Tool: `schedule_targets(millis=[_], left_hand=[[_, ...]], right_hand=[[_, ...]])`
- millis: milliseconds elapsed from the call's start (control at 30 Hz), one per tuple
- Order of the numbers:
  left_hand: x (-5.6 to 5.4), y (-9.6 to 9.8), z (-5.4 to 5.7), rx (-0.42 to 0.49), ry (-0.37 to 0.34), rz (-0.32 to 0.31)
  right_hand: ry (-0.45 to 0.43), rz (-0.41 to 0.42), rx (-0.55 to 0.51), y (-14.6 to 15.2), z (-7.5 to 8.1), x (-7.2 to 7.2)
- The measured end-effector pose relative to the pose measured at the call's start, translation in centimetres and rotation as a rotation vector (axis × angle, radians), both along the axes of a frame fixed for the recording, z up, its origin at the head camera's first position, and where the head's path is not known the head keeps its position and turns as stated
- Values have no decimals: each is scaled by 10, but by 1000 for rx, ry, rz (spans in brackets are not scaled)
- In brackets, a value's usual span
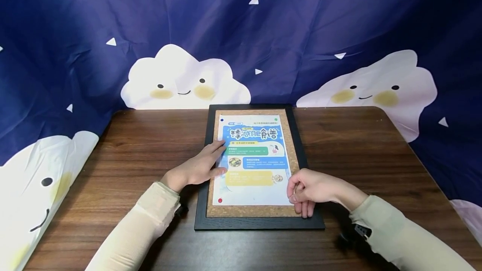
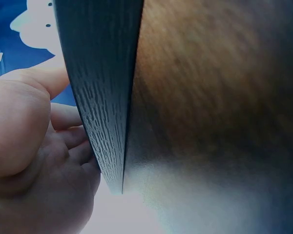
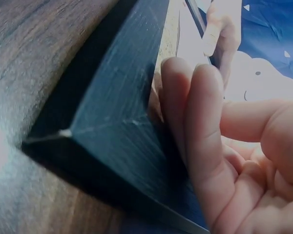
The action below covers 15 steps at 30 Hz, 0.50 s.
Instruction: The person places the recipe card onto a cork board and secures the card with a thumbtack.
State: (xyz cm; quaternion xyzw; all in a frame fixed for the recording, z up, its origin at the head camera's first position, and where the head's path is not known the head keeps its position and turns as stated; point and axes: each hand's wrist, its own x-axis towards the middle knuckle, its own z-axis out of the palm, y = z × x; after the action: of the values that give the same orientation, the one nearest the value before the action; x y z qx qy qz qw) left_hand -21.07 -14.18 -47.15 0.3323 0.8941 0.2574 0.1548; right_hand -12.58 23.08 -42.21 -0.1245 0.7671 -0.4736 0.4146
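A printed poster lies on a cork board inside a black frame. Round pins mark its corners: blue at the upper left, green at the upper right, red at the lower left. My left hand rests across the frame's left side, its fingertips on the poster's edge. At the poster's lower right corner, the thumb and index finger of my right hand pinch together, hiding the small thing between them. Its other fingers reach down by the frame's corner.
The brown wooden table extends on both sides of the frame. Behind it hangs a dark blue cloth printed with smiling clouds and white triangles.
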Motion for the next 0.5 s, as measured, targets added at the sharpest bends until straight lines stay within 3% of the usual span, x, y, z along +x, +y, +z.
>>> schedule_targets(millis=[233, 400, 500], left_hand=[[-1, 0, -2, 13, -11, 4], [0, 0, -1, 8, -11, 2], [7, 4, 13, -27, -22, 14]], right_hand=[[-7, 18, 48, -3, 3, -3], [28, 45, 138, -7, 6, -8], [74, 76, 187, -4, 6, -13]])
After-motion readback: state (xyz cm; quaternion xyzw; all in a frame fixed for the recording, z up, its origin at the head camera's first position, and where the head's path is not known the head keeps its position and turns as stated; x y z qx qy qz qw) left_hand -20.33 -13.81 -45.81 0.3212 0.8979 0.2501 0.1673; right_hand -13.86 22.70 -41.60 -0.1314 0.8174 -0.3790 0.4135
